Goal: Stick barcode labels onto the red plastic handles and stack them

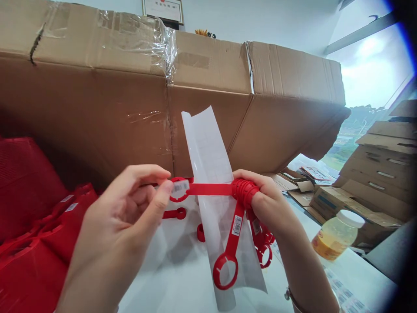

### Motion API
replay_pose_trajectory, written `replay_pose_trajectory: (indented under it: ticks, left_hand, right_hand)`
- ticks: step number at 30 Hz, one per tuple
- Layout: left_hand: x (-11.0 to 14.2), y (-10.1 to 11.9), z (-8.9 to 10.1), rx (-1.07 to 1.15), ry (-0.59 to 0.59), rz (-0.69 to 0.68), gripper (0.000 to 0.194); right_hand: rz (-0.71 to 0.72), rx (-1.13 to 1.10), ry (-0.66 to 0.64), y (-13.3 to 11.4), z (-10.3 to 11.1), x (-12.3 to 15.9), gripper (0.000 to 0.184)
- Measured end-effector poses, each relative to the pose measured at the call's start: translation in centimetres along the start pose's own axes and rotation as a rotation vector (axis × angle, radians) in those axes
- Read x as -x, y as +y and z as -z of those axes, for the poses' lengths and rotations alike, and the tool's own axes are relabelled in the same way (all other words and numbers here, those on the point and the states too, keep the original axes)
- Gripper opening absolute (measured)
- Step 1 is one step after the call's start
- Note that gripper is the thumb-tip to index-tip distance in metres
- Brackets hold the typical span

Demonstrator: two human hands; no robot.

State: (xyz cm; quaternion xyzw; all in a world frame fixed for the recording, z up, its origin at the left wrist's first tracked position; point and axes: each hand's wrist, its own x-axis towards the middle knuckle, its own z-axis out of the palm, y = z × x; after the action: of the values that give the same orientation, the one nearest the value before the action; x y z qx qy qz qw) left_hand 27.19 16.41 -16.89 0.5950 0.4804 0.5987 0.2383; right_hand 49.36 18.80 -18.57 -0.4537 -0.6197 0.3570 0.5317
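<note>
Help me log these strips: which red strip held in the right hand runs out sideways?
The red strip stretching across the white sheet toward the left hand, which pinches a barcode label. The other strips visible in the right hand hang downward.

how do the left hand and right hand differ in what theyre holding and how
The left hand pinches a small white label at its fingertips; the right hand wraps around a bunch of red straps.
The right hand has a bracelet at its wrist, while none shows on the left hand.
Both hands are bare and held above the white table.
</note>
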Motion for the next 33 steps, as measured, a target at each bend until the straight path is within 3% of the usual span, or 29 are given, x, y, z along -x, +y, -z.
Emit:
replay_pose_trajectory:
  ticks: [5, 11, 25, 33]
  left_hand:
    - [0.5, 0.1, -0.8, -0.037, -0.174, 0.130, 0.027]
    - [0.3, 0.6, -1.7, -0.053, -0.209, 0.235, 0.025]
    - [-0.4, -0.8, -1.6, -0.015, -0.263, 0.166, 0.023]
    - [-0.2, -0.2, -1.5, -0.014, -0.245, 0.187, 0.020]
  right_hand:
    - [0.030, 0.057, -0.002, -0.3, -0.8, 0.7, 0.022]
    - [0.071, 0.100, -0.013, -0.6, -1.3, 1.5, 0.024]
    - [0.055, 0.034, -0.013, -0.8, -1.8, 1.8, 0.023]
    - [0.058, 0.012, -0.021, -1.0, -1.7, 1.9, 0.025]
